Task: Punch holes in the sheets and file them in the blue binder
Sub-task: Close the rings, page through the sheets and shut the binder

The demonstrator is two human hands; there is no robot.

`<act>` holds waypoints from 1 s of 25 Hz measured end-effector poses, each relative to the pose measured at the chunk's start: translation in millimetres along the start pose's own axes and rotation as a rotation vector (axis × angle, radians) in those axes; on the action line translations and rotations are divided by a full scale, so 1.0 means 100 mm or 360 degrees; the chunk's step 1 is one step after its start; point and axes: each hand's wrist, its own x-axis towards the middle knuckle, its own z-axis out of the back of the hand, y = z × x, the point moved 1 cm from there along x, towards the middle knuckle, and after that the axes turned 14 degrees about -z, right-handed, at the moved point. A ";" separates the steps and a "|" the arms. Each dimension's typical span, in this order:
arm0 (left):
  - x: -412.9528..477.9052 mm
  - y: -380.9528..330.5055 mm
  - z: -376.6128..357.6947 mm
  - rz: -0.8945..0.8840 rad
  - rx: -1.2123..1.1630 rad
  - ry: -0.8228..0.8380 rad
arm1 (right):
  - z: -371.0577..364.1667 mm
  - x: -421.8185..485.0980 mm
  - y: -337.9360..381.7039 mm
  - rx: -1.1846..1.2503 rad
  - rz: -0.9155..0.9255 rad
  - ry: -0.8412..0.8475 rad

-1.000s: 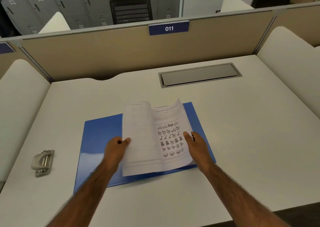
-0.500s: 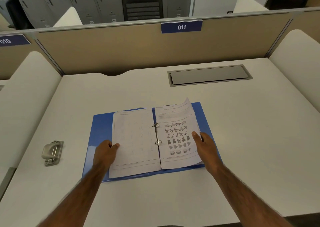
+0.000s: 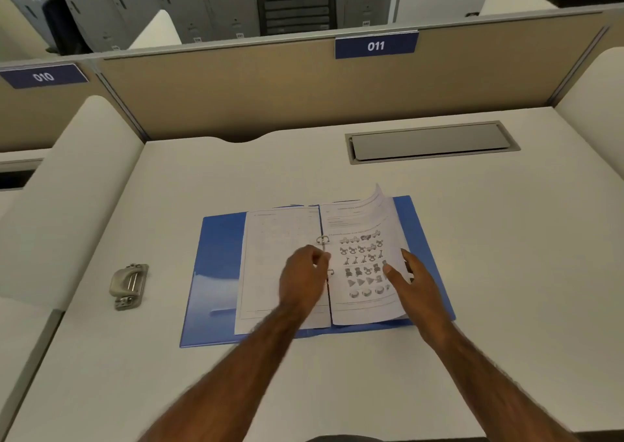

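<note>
Left hand [image 3: 302, 281] has its fingers curled at the rings [image 3: 322, 239] of the blue binder [image 3: 219, 255]. It is blurry, so I cannot tell if it grips them. Right hand [image 3: 417, 288] lies flat, fingers straight, on the right-side sheets [image 3: 364, 225], whose far corner curls up. The binder lies open in the middle of the tabletop [image 3: 506, 239], with white tabletop showing on every side. The hole punch [image 3: 129, 286] sits well apart, near the left edge.
</note>
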 end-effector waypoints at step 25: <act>0.27 -0.72 -0.83 0.0240 -0.0583 0.0057 | -0.02 -0.05 0.02 -0.0080 -0.0065 -0.0031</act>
